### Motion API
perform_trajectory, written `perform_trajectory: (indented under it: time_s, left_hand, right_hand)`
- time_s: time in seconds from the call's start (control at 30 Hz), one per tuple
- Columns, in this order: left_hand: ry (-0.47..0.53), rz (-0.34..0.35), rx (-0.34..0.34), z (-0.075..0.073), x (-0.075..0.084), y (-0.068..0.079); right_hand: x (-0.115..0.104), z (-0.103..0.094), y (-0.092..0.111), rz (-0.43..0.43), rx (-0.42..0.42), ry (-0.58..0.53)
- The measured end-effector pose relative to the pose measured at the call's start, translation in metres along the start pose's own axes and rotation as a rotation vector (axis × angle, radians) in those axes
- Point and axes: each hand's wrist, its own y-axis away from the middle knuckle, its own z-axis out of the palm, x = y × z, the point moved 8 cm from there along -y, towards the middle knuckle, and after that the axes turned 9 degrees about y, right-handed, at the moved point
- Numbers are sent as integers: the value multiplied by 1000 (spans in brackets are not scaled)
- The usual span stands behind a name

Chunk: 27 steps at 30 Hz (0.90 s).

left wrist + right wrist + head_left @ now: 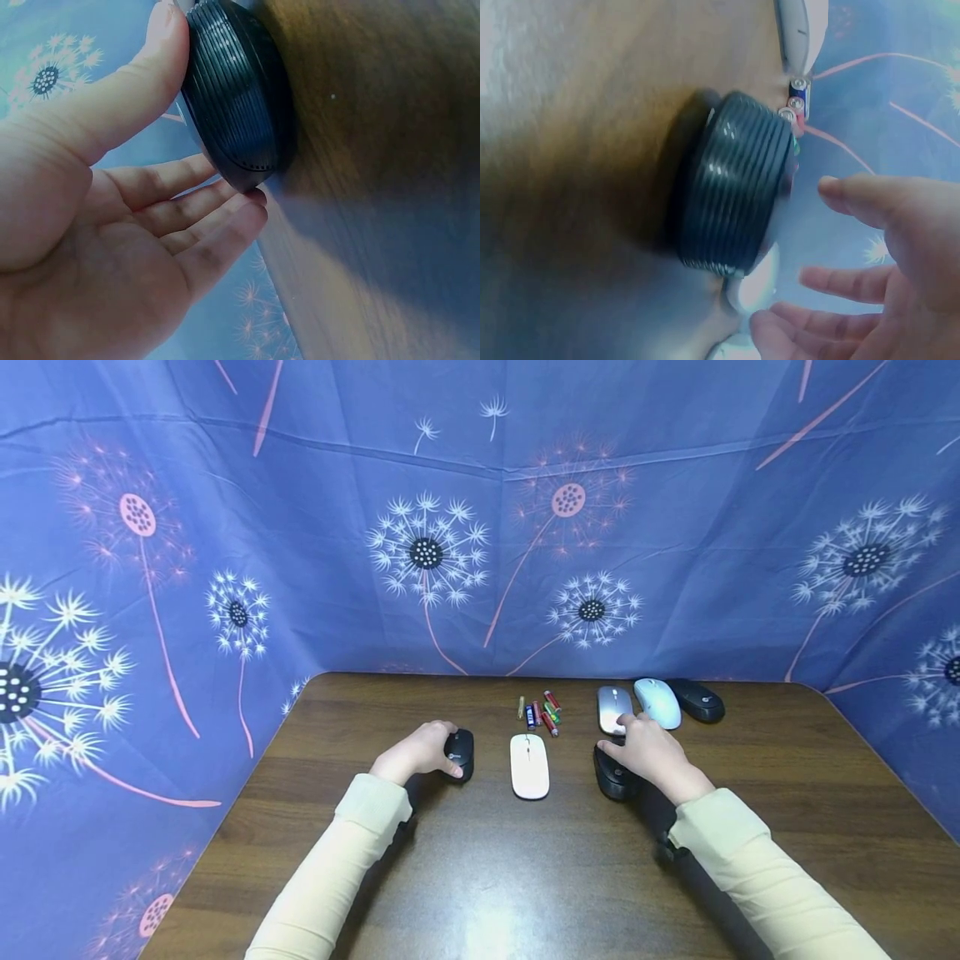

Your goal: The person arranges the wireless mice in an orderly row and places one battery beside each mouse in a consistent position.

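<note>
At the left of the table, my left hand grips a small black computer mouse that rests on the wood. In the left wrist view, the thumb lies along one side of this mouse and fingertips touch the other. My right hand hovers over a second black mouse. The right wrist view shows a gap between its loosely spread fingers and the ribbed side of that mouse. Between the two hands lies a white mouse.
Several small batteries lie behind the white mouse. Beyond my right hand are a silver mouse, a pale blue mouse and another black mouse. A blue dandelion-print cloth hangs behind the wooden table.
</note>
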Motion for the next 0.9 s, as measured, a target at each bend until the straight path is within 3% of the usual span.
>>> perform_trajectory:
  time_s: [0.53,0.9]
  left_hand:
    - [-5,-13,-6,1,-4,-2]
    - [-2,-26,-20,2,-5,-2]
  right_hand:
    - [22,-18,-25,13,125,-12]
    - [29,-19,-40,-23,146,-19]
